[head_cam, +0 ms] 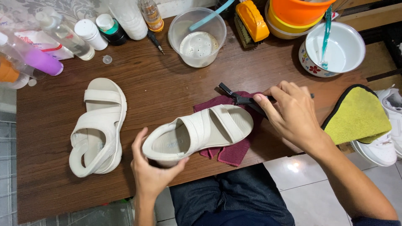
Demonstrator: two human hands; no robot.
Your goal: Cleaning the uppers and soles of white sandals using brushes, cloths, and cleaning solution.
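Sandal (pixel 201 132), cream and chunky, lies on its side on a maroon cloth (pixel 232 152) at the table's (pixel 167 88) near edge, and it looks light, its foam sole likely squashy. Left hand (pixel 150 169) cups the sandal's heel, fingers curled round the sole — the firmest hold, I'd say. Right hand (pixel 291 113), just beyond the sandal's toe, pinches a black tool (pixel 240 98).
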